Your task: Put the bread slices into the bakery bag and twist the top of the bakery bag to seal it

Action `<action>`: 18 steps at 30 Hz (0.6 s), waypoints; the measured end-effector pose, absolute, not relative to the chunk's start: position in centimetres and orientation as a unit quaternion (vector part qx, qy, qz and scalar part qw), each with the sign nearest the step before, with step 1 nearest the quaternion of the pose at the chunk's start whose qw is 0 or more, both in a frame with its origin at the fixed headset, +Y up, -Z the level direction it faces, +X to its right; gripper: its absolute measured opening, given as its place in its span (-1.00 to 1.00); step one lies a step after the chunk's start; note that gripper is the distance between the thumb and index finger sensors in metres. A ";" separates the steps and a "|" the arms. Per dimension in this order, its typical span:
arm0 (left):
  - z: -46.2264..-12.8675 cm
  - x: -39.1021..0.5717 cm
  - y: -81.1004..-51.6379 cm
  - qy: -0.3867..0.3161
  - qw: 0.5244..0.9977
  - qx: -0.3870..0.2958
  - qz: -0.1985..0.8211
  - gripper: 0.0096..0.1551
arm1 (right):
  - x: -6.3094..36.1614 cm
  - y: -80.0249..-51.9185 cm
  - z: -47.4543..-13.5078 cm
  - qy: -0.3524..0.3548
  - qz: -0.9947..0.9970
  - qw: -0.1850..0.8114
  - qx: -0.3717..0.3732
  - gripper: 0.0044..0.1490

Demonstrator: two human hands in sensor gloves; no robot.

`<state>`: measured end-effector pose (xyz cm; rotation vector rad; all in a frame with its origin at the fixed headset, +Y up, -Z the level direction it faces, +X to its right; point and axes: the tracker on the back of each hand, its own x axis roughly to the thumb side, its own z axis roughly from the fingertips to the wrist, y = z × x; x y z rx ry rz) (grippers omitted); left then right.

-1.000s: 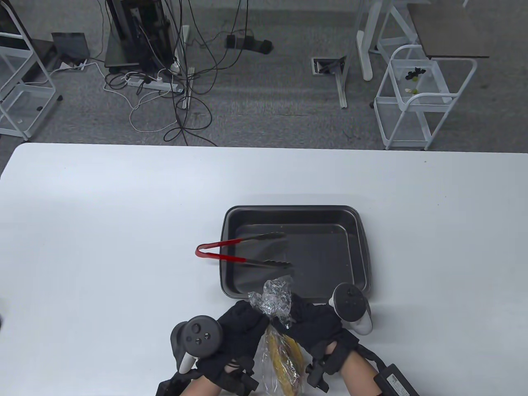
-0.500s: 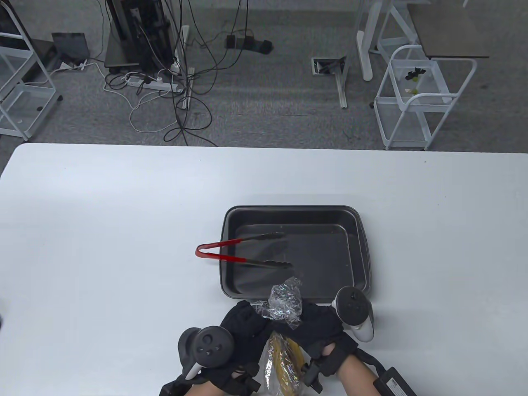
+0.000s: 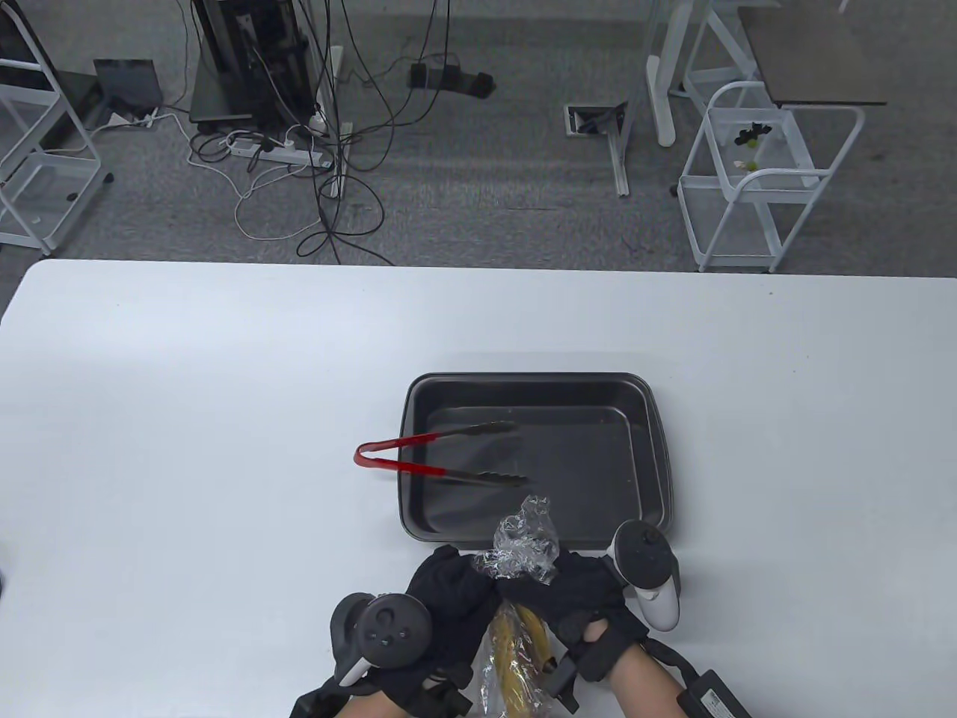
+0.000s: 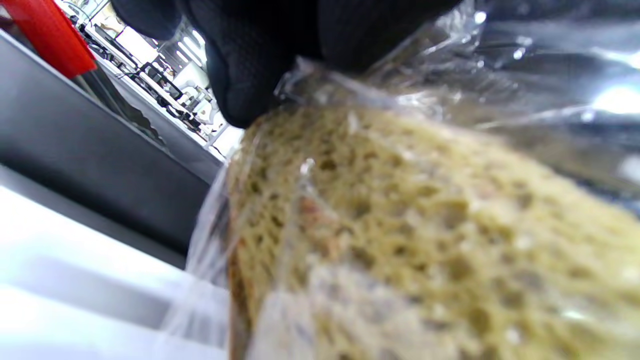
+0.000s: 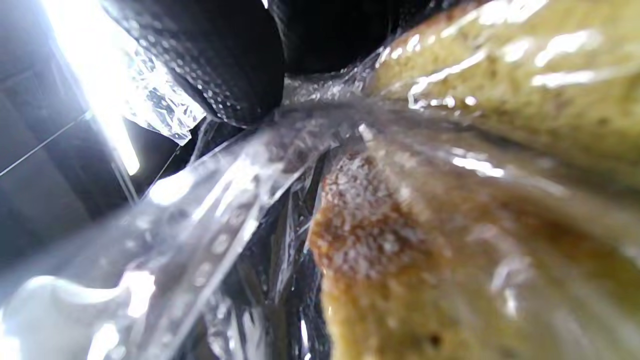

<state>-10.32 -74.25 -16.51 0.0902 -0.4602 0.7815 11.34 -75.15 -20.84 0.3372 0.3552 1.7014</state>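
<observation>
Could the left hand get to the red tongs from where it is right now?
Probably not at once: the left hand grips the bag's neck along with the right hand. The red tongs lie uncovered across the tray's left rim, so the path looks clear once it lets go.

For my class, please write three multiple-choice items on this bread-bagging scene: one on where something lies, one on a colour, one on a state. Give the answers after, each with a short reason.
1. Where do the tips of the tongs rest?
A. Inside the baking tray
B. On the floor
C. Inside the bag

2. What colour are the tongs' handles?
A. Blue
B. Red
C. Yellow

3. What is the state of the bakery bag?
A. Lying flat and empty
B. Holding the bread slices, its top bunched between both hands
C. Torn in two

Answers:
1 A: the dark tips lie over the tray floor, while the handles stick out past its left rim.
2 B: the handle loop is bright red.
3 B: the left hand and right hand grip the gathered neck, and bread shows through the clear plastic below.
</observation>
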 end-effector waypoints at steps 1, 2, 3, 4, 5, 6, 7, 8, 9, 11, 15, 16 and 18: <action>-16.4 -10.2 -74.3 -0.223 0.900 0.044 0.373 -0.38 | 11.4 -75.1 -20.7 0.153 0.748 0.631 0.139 -0.26; -16.4 -10.1 -74.3 -0.225 0.901 0.047 0.368 -0.37 | 11.5 -75.0 -20.7 0.155 0.750 0.631 0.126 -0.28; -16.2 -10.0 -74.2 -0.224 0.904 0.052 0.361 -0.37 | 11.6 -75.1 -20.5 0.167 0.740 0.642 0.108 -0.29; -16.2 -9.9 -74.2 -0.225 0.906 0.055 0.356 -0.36 | 11.6 -75.1 -20.5 0.169 0.733 0.651 0.104 -0.31; -16.0 -9.8 -74.1 -0.225 0.907 0.056 0.351 -0.36 | 11.7 -75.3 -20.5 0.173 0.724 0.660 0.097 -0.31; -16.0 -9.7 -74.0 -0.226 0.908 0.056 0.348 -0.35 | 11.7 -75.4 -20.4 0.181 0.715 0.669 0.093 -0.32; -16.0 -9.7 -74.0 -0.227 0.908 0.057 0.347 -0.34 | 11.7 -75.5 -20.5 0.181 0.700 0.683 0.102 -0.33; -16.0 -9.8 -73.9 -0.226 0.907 0.056 0.351 -0.33 | 11.7 -75.6 -20.7 0.176 0.690 0.692 0.115 -0.34; -16.0 -9.9 -73.8 -0.225 0.904 0.047 0.359 -0.33 | 11.6 -75.7 -20.9 0.183 0.675 0.703 0.130 -0.34; -16.2 -10.2 -73.9 -0.222 0.899 0.028 0.376 -0.31 | 11.5 -75.9 -21.1 0.181 0.655 0.716 0.161 -0.34; -16.1 -10.3 -73.8 -0.231 0.895 0.008 0.381 -0.29 | 11.1 -76.4 -21.3 0.176 0.615 0.740 0.207 -0.32; -16.1 -10.4 -73.6 -0.237 0.895 0.012 0.378 -0.29 | 11.0 -76.4 -21.3 0.170 0.609 0.743 0.219 -0.31; -16.0 -10.4 -73.2 -0.246 0.893 0.020 0.377 -0.28 | 11.0 -76.2 -21.5 0.166 0.599 0.743 0.249 -0.30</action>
